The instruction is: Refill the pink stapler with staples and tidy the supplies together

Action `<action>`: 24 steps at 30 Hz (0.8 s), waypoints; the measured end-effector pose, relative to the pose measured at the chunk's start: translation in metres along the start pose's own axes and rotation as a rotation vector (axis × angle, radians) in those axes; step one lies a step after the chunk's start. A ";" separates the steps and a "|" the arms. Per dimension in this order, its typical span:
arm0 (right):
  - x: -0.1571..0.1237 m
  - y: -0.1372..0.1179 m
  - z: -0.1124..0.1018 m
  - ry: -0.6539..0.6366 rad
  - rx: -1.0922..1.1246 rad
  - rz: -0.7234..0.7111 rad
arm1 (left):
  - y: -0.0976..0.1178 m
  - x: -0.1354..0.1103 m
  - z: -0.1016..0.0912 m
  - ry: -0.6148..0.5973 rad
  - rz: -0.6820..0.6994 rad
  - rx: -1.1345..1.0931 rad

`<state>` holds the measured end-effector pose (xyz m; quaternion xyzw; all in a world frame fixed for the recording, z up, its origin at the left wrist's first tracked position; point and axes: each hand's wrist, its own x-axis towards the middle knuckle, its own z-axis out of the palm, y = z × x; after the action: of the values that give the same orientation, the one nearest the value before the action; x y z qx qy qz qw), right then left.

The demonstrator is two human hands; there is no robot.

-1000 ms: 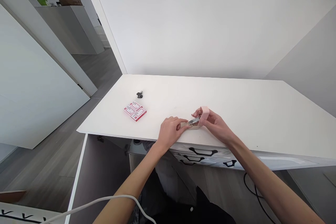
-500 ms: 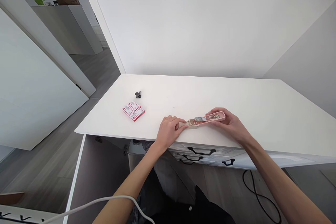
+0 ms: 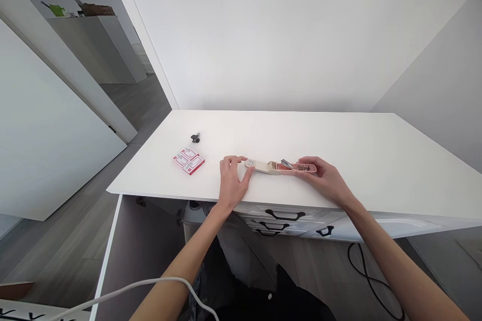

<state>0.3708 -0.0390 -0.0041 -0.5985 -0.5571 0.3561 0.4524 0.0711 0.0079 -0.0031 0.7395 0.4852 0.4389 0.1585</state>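
Note:
A pink and cream stapler (image 3: 280, 166) lies swung fully open and flat on the white desk (image 3: 376, 155), its metal staple channel facing up. My left hand (image 3: 232, 182) pinches the cream base end between thumb and fingers. My right hand (image 3: 327, 178) curls around the pink top end and holds it down. Two small red and white staple boxes (image 3: 189, 161) lie side by side to the left of my left hand. A black binder clip (image 3: 195, 137) sits just behind them.
The desk stands against a white wall, its left edge beside an open passage. Under the front edge are drawers with black handles (image 3: 282, 216). A black cable (image 3: 361, 266) lies on the floor and a white cable (image 3: 150, 286) runs across the lower left.
The stapler's pink top went from raised to laid flat, opened out straight. Both hands spread apart along it, the left hand shifting to the cream end; the view drifted slightly.

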 end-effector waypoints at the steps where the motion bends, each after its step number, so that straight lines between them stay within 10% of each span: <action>1: 0.000 0.000 0.000 0.007 -0.015 -0.003 | -0.001 0.000 0.001 0.008 0.001 -0.001; 8: 0.000 0.001 0.003 0.032 -0.091 -0.040 | -0.016 0.002 -0.015 0.047 0.009 0.087; 17: 0.001 0.009 0.007 0.077 -0.088 -0.059 | -0.072 -0.005 -0.092 0.171 -0.152 0.614; 24: 0.000 0.010 0.005 0.161 -0.074 -0.023 | -0.064 -0.022 -0.108 0.050 -0.030 0.667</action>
<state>0.3692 -0.0377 -0.0152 -0.6350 -0.5387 0.2808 0.4773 -0.0557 -0.0010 0.0041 0.7324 0.6168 0.2713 -0.0978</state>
